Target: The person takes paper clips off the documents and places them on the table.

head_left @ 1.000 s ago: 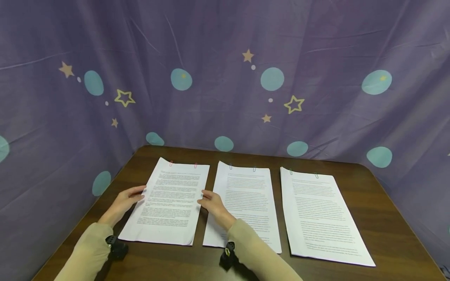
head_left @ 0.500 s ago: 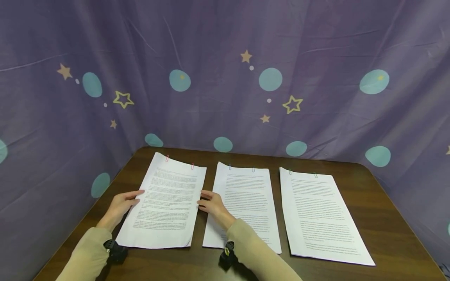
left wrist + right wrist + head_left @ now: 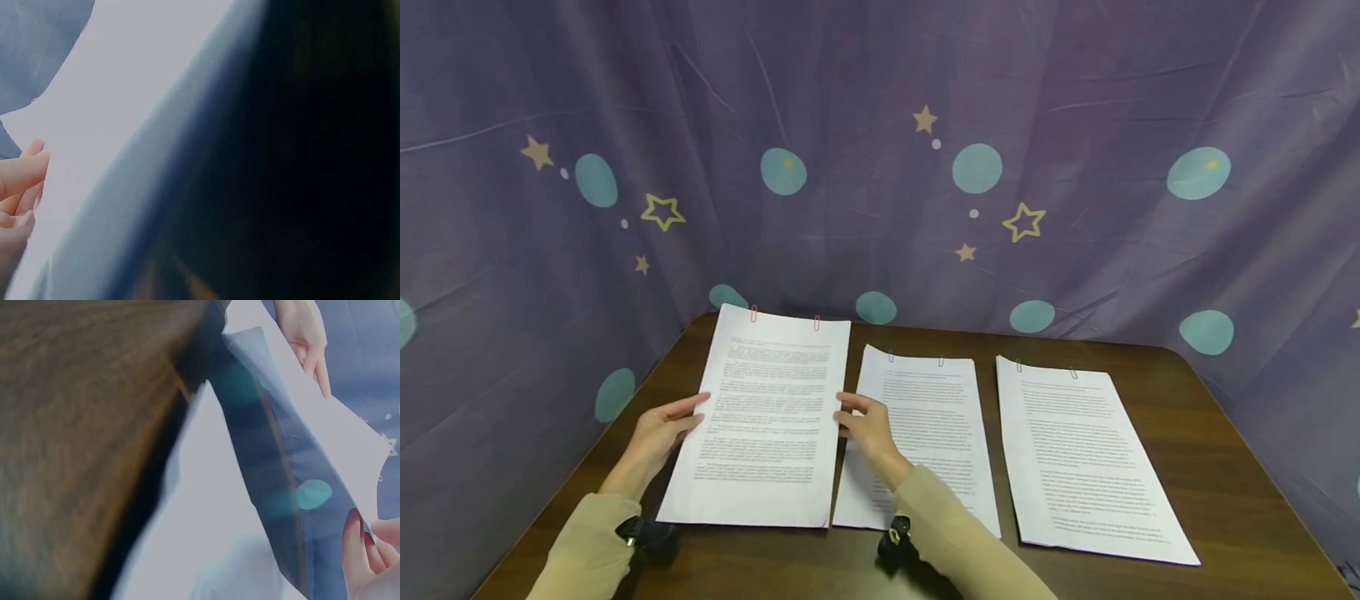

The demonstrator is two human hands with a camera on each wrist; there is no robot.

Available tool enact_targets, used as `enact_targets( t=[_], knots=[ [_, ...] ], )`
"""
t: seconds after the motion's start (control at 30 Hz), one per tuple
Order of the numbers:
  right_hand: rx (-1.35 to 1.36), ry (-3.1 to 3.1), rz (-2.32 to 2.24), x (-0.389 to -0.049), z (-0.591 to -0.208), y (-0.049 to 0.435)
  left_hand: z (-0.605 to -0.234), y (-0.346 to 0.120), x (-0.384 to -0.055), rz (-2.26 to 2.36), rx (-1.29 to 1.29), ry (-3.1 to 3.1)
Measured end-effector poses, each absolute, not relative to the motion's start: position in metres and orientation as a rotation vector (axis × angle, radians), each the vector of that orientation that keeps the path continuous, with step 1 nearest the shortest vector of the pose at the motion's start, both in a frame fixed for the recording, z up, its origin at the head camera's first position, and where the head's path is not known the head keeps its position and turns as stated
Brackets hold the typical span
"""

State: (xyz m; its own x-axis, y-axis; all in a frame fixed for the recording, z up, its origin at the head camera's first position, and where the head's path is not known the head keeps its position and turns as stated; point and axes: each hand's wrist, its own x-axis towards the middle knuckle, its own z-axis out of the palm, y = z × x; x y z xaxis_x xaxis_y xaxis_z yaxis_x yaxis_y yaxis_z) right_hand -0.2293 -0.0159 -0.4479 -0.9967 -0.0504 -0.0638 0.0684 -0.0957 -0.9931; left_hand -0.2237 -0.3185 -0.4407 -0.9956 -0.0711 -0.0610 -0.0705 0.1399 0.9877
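A stack of printed paper (image 3: 763, 408) with two pink paper clips (image 3: 754, 314) along its top edge is held up between both hands. My left hand (image 3: 651, 437) pinches its left edge, thumb on the front. On the opposite edge my right hand (image 3: 871, 429) grips it between thumb and fingers. The right wrist view shows the held paper (image 3: 325, 425) raised off the table, slightly bent, with the right fingers (image 3: 356, 556) partly behind it. White paper (image 3: 125, 81) fills much of the left wrist view.
Beside the held papers lies a middle stack (image 3: 925, 400) with two blue clips, partly covered by the right hand and forearm. Farther right is another stack (image 3: 1090, 467) with green clips. All are at a brown wooden table (image 3: 1187, 417), backed by a purple patterned curtain (image 3: 880, 233).
Both hands have raised the pink-clipped stack; its top edge is now higher and reaches past the table's back edge. The right hand has shifted slightly right and up. The other stacks stay put.
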Motion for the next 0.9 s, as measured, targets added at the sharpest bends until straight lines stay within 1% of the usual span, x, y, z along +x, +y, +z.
enact_targets(
  t=[0.23,0.47,0.6,0.7,0.9],
  knots=[
    [-0.022,2.049,-2.289,-0.225,-0.435,0.005,-0.44,-0.299,-0.221,-2.191,0.095,-2.227],
    [-0.102,2.116,-2.206,-0.213,-0.414,0.031,-0.437,-0.273,-0.218,-2.294,0.049,-2.142],
    [-0.105,2.131,-2.2,-0.214,-0.417,0.046,-0.439,-0.26,-0.218,-2.299,-0.025,-2.12],
    [-0.076,2.156,-2.209,-0.216,-0.423,0.056,-0.446,-0.254,-0.222,-2.251,-0.1,-2.17],
    [0.045,2.245,-2.188,-0.216,-0.427,0.077,-0.476,-0.248,-0.24,-2.197,-0.21,-2.242]
  ],
)
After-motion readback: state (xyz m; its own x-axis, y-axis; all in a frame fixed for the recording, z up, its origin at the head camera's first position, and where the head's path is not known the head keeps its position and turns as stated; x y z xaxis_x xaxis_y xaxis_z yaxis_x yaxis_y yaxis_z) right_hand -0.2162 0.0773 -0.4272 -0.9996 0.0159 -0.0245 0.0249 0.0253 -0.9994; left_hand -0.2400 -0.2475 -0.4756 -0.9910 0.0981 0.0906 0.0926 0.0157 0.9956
